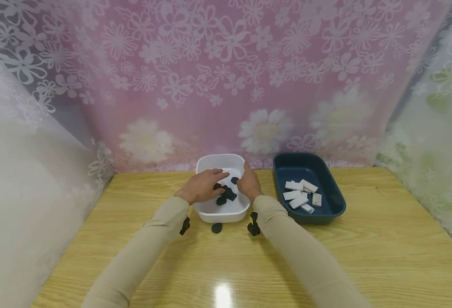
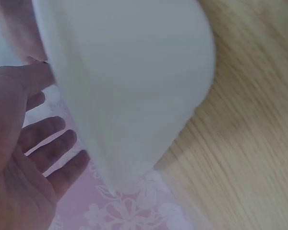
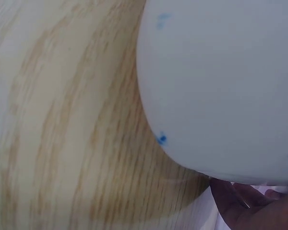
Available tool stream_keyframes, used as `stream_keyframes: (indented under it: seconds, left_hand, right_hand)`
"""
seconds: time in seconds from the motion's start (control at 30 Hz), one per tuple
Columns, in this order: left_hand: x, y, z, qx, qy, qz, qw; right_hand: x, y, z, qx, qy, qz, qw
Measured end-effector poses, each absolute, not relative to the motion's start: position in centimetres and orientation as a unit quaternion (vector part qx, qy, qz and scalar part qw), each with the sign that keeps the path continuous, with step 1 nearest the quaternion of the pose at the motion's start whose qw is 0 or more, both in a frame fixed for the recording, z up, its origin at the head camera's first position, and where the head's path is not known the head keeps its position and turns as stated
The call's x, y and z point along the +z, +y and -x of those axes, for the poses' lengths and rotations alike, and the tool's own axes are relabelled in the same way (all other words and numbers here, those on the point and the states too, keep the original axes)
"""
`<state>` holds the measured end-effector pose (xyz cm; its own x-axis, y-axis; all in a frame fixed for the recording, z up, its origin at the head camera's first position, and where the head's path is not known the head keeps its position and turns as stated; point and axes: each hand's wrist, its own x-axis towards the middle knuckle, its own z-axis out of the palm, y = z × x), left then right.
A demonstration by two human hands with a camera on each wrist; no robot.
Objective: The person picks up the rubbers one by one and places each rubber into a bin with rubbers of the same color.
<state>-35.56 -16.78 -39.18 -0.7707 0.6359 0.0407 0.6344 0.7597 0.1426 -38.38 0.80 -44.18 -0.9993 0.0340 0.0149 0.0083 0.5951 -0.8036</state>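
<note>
A white plastic tub (image 1: 221, 217) stands on the table with several small black pieces (image 1: 229, 193) in it, some roundish and some blocky. My left hand (image 1: 203, 186) reaches over its left rim, fingers stretched out above the black pieces; in the left wrist view the fingers (image 2: 53, 139) are spread beside the tub wall (image 2: 129, 86). My right hand (image 1: 250, 182) holds the tub's right side, thumb on the inner side and fingers along the outside. In the right wrist view those fingers (image 3: 235, 203) show at the lower edge of the wall (image 3: 216, 96).
One black piece (image 1: 216, 228) lies on the wooden table (image 1: 210, 265) just in front of the white tub. To the right stands a dark blue tub (image 1: 328, 216) holding several white rectangular blocks (image 1: 299, 200). A pink flowered curtain (image 1: 210, 85) hangs behind the table.
</note>
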Motion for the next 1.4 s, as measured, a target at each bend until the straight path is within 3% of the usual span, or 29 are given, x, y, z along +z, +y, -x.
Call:
stream_keyframes:
  seconds: [0.13,0.43,0.73,0.87,1.03,1.4]
  left_hand:
    - [-39.2,-17.3,35.0,0.074,0.937,-0.342,-0.007]
    - [-38.5,-18.2,32.9,0.108,0.912,-0.371,-0.136]
    - [-39.0,-17.5,27.7,0.061,0.877,-0.438,-0.187]
    - [-40.2,-17.0,25.3,0.021,0.874,-0.451,-0.177]
    - [-41.8,-16.6,24.2,-0.004,0.905,-0.400,-0.142]
    - [-43.4,-16.4,23.9,-0.090,0.899,-0.400,-0.154]
  right_hand:
    - [-44.3,0.6,38.5,0.449,-0.894,0.014,0.012]
    - [-44.0,0.6,38.9,0.432,-0.902,0.003,0.017]
    - [-43.9,0.9,39.2,0.424,-0.906,-0.005,0.013]
    - [-43.9,1.0,39.2,0.427,-0.904,-0.005,0.011]
    - [-44.0,1.0,39.1,0.437,-0.899,-0.007,0.010]
    - [-44.0,1.8,39.3,0.484,-0.874,-0.022,-0.043]
